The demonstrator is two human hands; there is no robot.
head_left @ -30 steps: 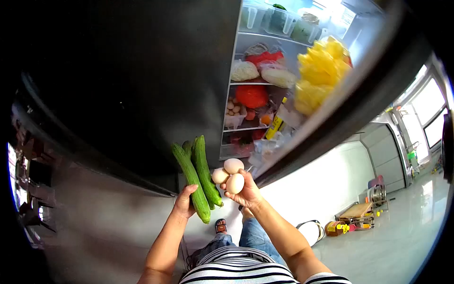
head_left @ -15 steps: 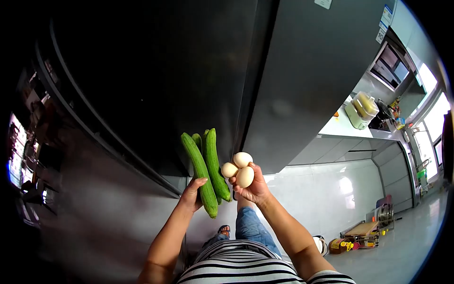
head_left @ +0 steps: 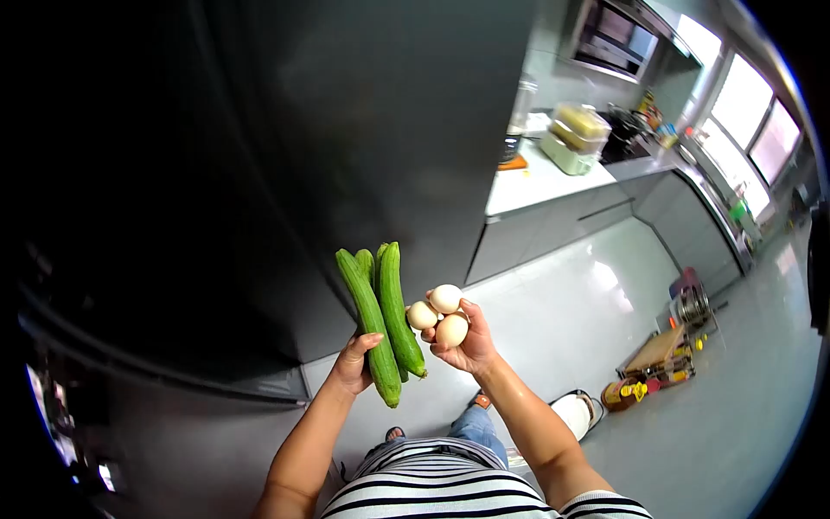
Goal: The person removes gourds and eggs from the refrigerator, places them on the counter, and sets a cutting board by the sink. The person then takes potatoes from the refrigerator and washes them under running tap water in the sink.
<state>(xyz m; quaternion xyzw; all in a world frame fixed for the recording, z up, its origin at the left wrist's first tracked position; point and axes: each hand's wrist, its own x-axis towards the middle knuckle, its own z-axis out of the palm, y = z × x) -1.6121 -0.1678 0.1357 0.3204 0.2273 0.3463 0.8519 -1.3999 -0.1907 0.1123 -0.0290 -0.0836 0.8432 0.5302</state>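
Note:
My left hand (head_left: 354, 365) is wrapped round several long green luffa gourds (head_left: 370, 333), its thumb lying across the front one. They stand nearly upright side by side, tops pointing away from me, and the rear ones are partly hidden. Just to the right, my right hand (head_left: 471, 346) grips three pale cream eggs (head_left: 446, 299) in a cluster between fingers and thumb. The eggs are close beside the gourds, both held at about waist height above the floor.
A tall dark refrigerator (head_left: 389, 130) stands in front and to the left. Right of it runs a white counter (head_left: 527, 192) with a food steamer (head_left: 575, 138). On the floor (head_left: 553, 311) at right are a brown bottle (head_left: 621, 394), a cutting board (head_left: 654, 348) and a white round appliance (head_left: 572, 415).
My view has swung to the right, bringing more of the counter and floor into sight. Both hands still hold the gourds and eggs in nearly the same pose.

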